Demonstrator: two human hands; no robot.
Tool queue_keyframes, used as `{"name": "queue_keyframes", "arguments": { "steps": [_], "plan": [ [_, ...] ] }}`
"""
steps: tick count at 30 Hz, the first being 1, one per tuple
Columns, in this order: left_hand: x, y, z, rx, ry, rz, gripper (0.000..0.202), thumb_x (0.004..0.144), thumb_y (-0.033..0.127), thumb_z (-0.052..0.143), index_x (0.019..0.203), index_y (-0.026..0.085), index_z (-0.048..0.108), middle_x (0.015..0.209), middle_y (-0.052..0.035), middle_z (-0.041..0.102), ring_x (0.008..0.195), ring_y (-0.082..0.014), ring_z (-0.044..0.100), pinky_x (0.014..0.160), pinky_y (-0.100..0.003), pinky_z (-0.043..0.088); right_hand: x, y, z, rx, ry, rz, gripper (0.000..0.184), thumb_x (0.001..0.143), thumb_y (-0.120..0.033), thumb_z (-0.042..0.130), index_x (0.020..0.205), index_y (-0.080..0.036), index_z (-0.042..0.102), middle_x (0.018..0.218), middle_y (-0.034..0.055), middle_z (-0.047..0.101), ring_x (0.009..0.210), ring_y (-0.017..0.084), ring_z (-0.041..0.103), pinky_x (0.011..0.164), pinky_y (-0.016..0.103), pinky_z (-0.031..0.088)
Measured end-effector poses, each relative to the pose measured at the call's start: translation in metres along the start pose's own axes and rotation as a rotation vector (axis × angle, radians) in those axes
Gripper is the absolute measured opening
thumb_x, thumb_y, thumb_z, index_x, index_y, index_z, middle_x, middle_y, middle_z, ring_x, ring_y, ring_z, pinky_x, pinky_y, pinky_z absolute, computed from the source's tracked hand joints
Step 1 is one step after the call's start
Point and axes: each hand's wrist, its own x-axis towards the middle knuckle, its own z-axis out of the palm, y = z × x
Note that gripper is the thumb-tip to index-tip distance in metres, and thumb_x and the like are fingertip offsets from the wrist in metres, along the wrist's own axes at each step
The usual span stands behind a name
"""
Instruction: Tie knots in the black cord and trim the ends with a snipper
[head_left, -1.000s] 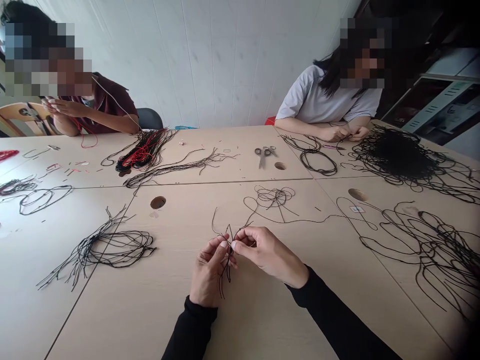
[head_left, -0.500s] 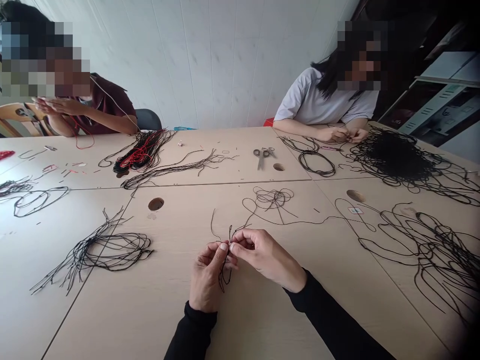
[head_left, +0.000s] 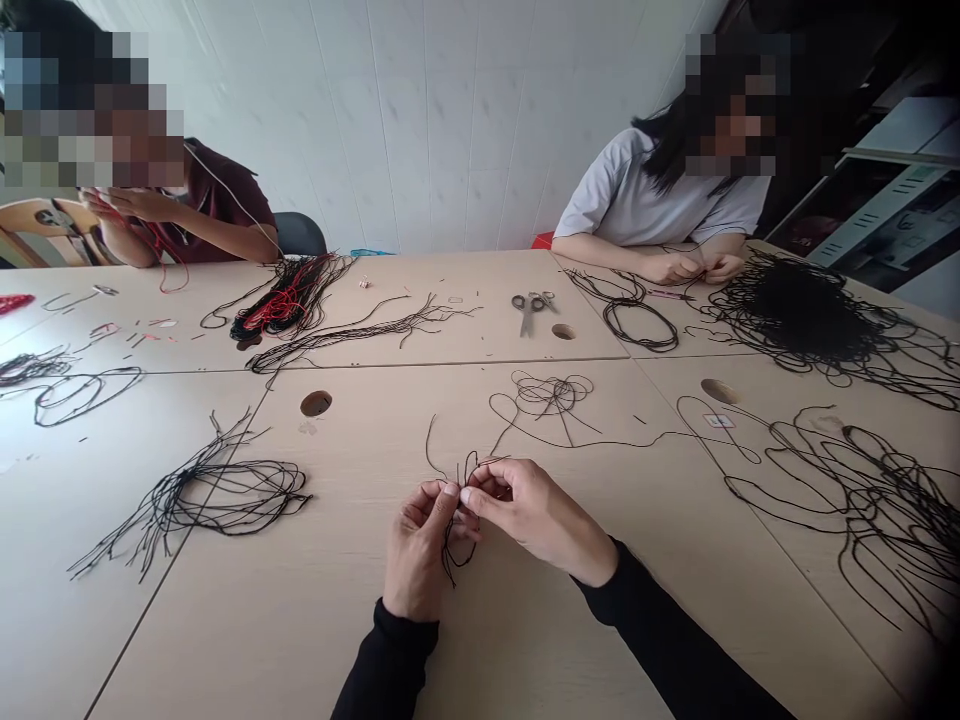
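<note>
My left hand pinches a thin black cord between thumb and fingers, and loops of it hang below. Right beside it, my right hand is closed on the same cord, thumb and forefinger meeting the left fingertips. Short ends and a small loop stick up above the fingers. A thin strand appears to lead from the hands to a loose tangle of black cord on the table. Whatever lies between the fingertips is hidden.
On the table lie a bundle of black cords at left, scissors farther back, and large cord heaps at right. Two co-workers sit across, one in a white shirt, one in dark red. Round holes pierce the tabletop.
The loop above my fingertips has opened wider and the cord below has shifted. Both hands stay together. The whole view has moved slightly. The left co-worker's hands now show more red cord.
</note>
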Motion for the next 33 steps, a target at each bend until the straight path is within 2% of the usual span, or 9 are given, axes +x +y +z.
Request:
{"name": "queue_keyframes", "arguments": {
  "steps": [3, 5, 8, 12, 17, 21, 23, 28, 33],
  "plan": [
    [-0.001, 0.002, 0.002, -0.015, 0.026, -0.001, 0.028, 0.070, 0.037, 0.075, 0.075, 0.013, 0.061, 0.063, 0.0000, 0.059, 0.055, -0.0095, 0.056, 0.054, -0.022, 0.051, 0.000, -0.003, -0.002, -0.043, -0.028, -0.028, 0.013, 0.086, -0.027, 0.054, 0.081, -0.018, 0.061, 0.070, 0.0003, 0.068, 0.066, 0.014, 0.064, 0.068, 0.026, 0.049],
    [-0.002, 0.003, 0.003, -0.029, 0.029, -0.012, 0.028, 0.069, 0.037, 0.075, 0.075, 0.013, 0.060, 0.064, -0.0003, 0.059, 0.056, -0.0100, 0.055, 0.053, -0.023, 0.051, 0.000, -0.003, -0.004, -0.096, 0.006, -0.035, 0.013, 0.086, -0.027, 0.054, 0.083, -0.018, 0.062, 0.073, 0.0005, 0.068, 0.069, 0.014, 0.063, 0.069, 0.026, 0.048],
    [-0.004, 0.005, 0.003, -0.033, 0.010, -0.042, 0.030, 0.071, 0.038, 0.074, 0.078, 0.014, 0.059, 0.064, -0.0011, 0.060, 0.055, -0.0117, 0.056, 0.049, -0.024, 0.050, 0.001, -0.002, -0.004, -0.153, 0.057, -0.033, 0.012, 0.085, -0.028, 0.055, 0.083, -0.018, 0.062, 0.073, 0.0005, 0.067, 0.068, 0.014, 0.061, 0.065, 0.025, 0.047],
    [-0.004, 0.005, 0.002, -0.010, -0.039, -0.044, 0.027, 0.076, 0.037, 0.069, 0.079, 0.014, 0.056, 0.058, 0.0003, 0.058, 0.049, -0.0106, 0.054, 0.046, -0.023, 0.047, 0.000, -0.002, -0.004, -0.124, 0.031, -0.043, 0.012, 0.086, -0.027, 0.054, 0.089, -0.019, 0.062, 0.070, -0.0010, 0.065, 0.064, 0.013, 0.060, 0.064, 0.025, 0.047],
    [-0.002, 0.004, 0.002, -0.039, -0.028, -0.046, 0.030, 0.074, 0.039, 0.071, 0.075, 0.014, 0.054, 0.066, 0.0013, 0.057, 0.049, -0.0077, 0.052, 0.045, -0.021, 0.045, 0.000, 0.000, -0.005, -0.164, 0.038, -0.079, 0.022, 0.090, -0.028, 0.047, 0.104, -0.020, 0.061, 0.073, -0.0003, 0.063, 0.072, 0.015, 0.061, 0.067, 0.025, 0.047],
    [-0.002, 0.004, 0.002, -0.040, -0.049, -0.058, 0.031, 0.074, 0.040, 0.071, 0.076, 0.015, 0.053, 0.063, 0.0022, 0.056, 0.049, -0.0082, 0.052, 0.044, -0.021, 0.045, 0.004, 0.006, -0.007, -0.169, 0.049, -0.101, 0.028, 0.091, -0.030, 0.046, 0.116, -0.020, 0.056, 0.074, -0.0011, 0.060, 0.073, 0.014, 0.059, 0.070, 0.026, 0.047],
    [-0.002, 0.005, 0.003, -0.026, -0.043, -0.071, 0.031, 0.074, 0.040, 0.071, 0.076, 0.015, 0.052, 0.063, 0.0023, 0.056, 0.048, -0.0083, 0.052, 0.044, -0.021, 0.045, 0.005, 0.009, -0.008, -0.180, 0.055, -0.104, 0.027, 0.091, -0.032, 0.047, 0.113, -0.020, 0.057, 0.073, -0.0014, 0.060, 0.071, 0.014, 0.058, 0.068, 0.026, 0.046],
    [-0.002, 0.006, 0.003, -0.029, -0.023, -0.075, 0.029, 0.074, 0.037, 0.071, 0.075, 0.015, 0.052, 0.062, 0.0024, 0.057, 0.048, -0.0079, 0.052, 0.044, -0.020, 0.045, 0.006, 0.011, -0.011, -0.246, 0.104, -0.076, 0.018, 0.088, -0.034, 0.051, 0.090, -0.019, 0.061, 0.078, 0.0006, 0.062, 0.071, 0.014, 0.056, 0.068, 0.027, 0.045],
    [-0.001, 0.004, 0.001, -0.036, -0.024, -0.086, 0.029, 0.074, 0.037, 0.071, 0.075, 0.015, 0.052, 0.061, 0.0029, 0.057, 0.048, -0.0076, 0.052, 0.044, -0.020, 0.045, 0.007, 0.010, -0.011, -0.188, 0.040, -0.067, 0.023, 0.089, -0.031, 0.050, 0.104, -0.020, 0.063, 0.069, -0.0021, 0.059, 0.065, 0.013, 0.053, 0.066, 0.027, 0.044]
  ]
}}
